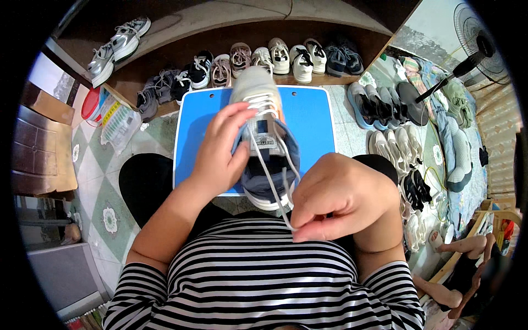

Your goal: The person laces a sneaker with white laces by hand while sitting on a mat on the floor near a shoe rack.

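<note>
A light grey-white sneaker (254, 82) with a dark blue lining rests on a blue board (316, 126) in front of me, toe pointing away. My left hand (217, 151) grips the sneaker's left side, its fingers over the laced part and its thumb by the opening. Between the thumb and fingers of my right hand (346, 195), a white shoelace (264, 167) is pinched and drawn back over the opening toward my body. Another loose lace length hangs along the opening's right side. The right fingertips are partly hidden.
A row of shoes (240, 58) lines the rack at the back, with silver sneakers (125, 41) up left. More pairs (393, 146) stand on the tiled floor at right, near a black fan (481, 47). Another person's legs (465, 245) show at lower right. A red-lidded bucket (91, 104) stands left.
</note>
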The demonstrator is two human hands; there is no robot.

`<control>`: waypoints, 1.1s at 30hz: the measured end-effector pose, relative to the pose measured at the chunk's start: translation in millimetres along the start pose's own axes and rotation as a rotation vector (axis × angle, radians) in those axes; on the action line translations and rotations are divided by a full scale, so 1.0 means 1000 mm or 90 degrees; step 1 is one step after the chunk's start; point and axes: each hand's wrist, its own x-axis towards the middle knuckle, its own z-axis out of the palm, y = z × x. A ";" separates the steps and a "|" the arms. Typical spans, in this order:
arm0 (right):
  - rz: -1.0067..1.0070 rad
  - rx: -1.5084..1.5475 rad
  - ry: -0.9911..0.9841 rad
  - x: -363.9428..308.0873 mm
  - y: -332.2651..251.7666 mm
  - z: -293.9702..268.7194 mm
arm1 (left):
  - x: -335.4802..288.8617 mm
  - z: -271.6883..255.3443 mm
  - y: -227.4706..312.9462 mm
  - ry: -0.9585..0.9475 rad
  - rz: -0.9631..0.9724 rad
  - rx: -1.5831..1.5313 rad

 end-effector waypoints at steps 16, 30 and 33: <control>-0.116 0.454 0.214 -0.034 0.023 -0.018 | 0.041 -0.003 0.023 -0.323 -0.046 -0.249; -0.256 0.478 0.671 -0.030 0.064 -0.053 | -0.015 -0.044 -0.036 0.191 -0.361 -0.452; -0.233 0.446 0.686 -0.030 0.063 -0.053 | -0.047 -0.043 -0.044 0.227 -0.446 -0.527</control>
